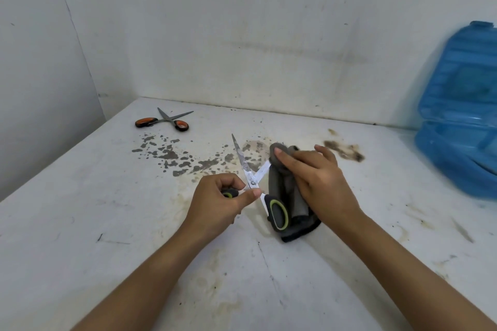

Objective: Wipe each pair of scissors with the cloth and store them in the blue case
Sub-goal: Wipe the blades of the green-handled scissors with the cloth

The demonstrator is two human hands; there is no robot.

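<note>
left hand [220, 197] fingers pinch green-handled scissors [254, 183] | right hand [314, 174] apparently grips cloth [285, 185] round blade

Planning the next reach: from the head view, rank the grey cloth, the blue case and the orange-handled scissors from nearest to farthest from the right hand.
1. Grey cloth: gripped under the right hand.
2. Blue case: open, at the table's right edge.
3. Orange-handled scissors: far left, near the back wall.
</note>
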